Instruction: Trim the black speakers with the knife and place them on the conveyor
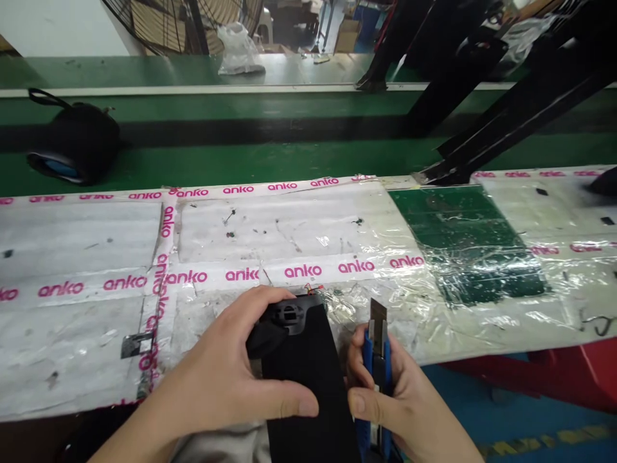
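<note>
Holding panel and knife side by side at the near edge

At the near edge of the worktop [299, 225], about midway along it, the left hand [226, 379] grips a long black panel [308, 379]. Its fingers curl over the panel's far left corner and its thumb is pressed flat across the panel's face. The panel's long axis runs from the person's lap out over the worktop's edge. A moulded fitting [288, 315] sits at the panel's far end, with thin wires [311, 287] showing just beyond it.

The right hand [405, 411] is closed around a blue utility knife [379, 373], just beside the panel's right edge. The blade [378, 318] is extended and points away from the person, roughly parallel to the panel. The knife lies to the right of the panel, close to it but apparently not touching, and the blade tip reaches about level with the fitting. The right thumb nearly meets the left thumb across the panel's edge.

Well away, past the worktop's far left corner, sits a black bag [77, 141].
</note>
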Motion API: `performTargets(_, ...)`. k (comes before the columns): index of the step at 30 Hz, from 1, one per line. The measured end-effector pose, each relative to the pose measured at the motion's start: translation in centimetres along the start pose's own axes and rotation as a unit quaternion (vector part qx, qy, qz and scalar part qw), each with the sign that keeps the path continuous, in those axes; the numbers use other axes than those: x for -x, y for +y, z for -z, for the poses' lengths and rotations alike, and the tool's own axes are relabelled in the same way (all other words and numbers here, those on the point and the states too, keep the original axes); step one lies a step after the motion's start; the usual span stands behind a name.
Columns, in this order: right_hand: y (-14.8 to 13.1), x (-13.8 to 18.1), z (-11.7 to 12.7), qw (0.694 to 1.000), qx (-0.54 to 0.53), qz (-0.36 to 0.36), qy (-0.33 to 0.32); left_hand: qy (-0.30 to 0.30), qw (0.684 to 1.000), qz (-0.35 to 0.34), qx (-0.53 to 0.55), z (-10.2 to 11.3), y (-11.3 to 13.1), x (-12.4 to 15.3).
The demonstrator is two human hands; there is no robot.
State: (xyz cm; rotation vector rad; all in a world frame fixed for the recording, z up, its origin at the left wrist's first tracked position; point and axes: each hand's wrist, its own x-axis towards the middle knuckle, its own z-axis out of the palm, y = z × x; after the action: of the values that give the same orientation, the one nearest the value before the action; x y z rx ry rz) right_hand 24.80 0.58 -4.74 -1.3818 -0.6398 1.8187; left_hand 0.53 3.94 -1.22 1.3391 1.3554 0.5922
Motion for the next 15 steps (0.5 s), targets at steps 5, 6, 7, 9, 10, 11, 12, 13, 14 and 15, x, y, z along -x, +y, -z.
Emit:
performTargets(5, -0.5, -0.1, 0.3, 1.000, -0.004, -0.009, 0.002, 0.052, 0.997, -0.021, 0.060, -1.6, -1.8, 0.1)
performTargets(6, -0.6, 0.0, 0.4, 1.000, -0.003, -0.011, 0.006, 0.063, 0.995, -0.027, 0.075, -2.1, -2.1, 0.1)
performTargets(7, -0.7, 0.0, 0.4, 1.000, -0.002, -0.012, 0.009, 0.072, 0.993, -0.034, 0.088, -2.7, -2.3, 0.0)
performTargets(9, -0.7, 0.0, 0.6, 1.000, 0.002, -0.010, 0.015, 0.085, 0.989, -0.052, 0.107, -3.8, -2.4, -0.2)
performTargets(10, -0.7, -0.1, 0.7, 1.000, 0.005, -0.008, 0.017, 0.091, 0.987, -0.062, 0.116, -4.3, -2.3, -0.4)
performTargets(11, -0.7, -0.2, 0.8, 1.000, 0.009, -0.005, 0.018, 0.096, 0.985, -0.072, 0.125, -4.8, -2.3, -0.5)
performTargets(12, -0.5, -0.2, 0.9, 1.000, 0.014, -0.003, 0.018, 0.098, 0.983, -0.076, 0.135, -5.1, -2.2, -0.6)
performTargets(13, -0.4, -0.3, 1.2, 1.000, 0.020, -0.002, 0.017, 0.102, 0.981, -0.076, 0.144, -5.5, -2.3, -0.7)
performTargets(14, -0.2, -0.3, 1.5, 1.000, 0.025, 0.000, 0.013, 0.112, 0.979, -0.072, 0.154, -5.7, -2.4, -0.6)
performTargets(15, 0.1, -0.2, 1.9, 1.000, 0.028, 0.001, 0.005, 0.124, 0.976, -0.065, 0.166, -5.8, -2.5, -0.5)
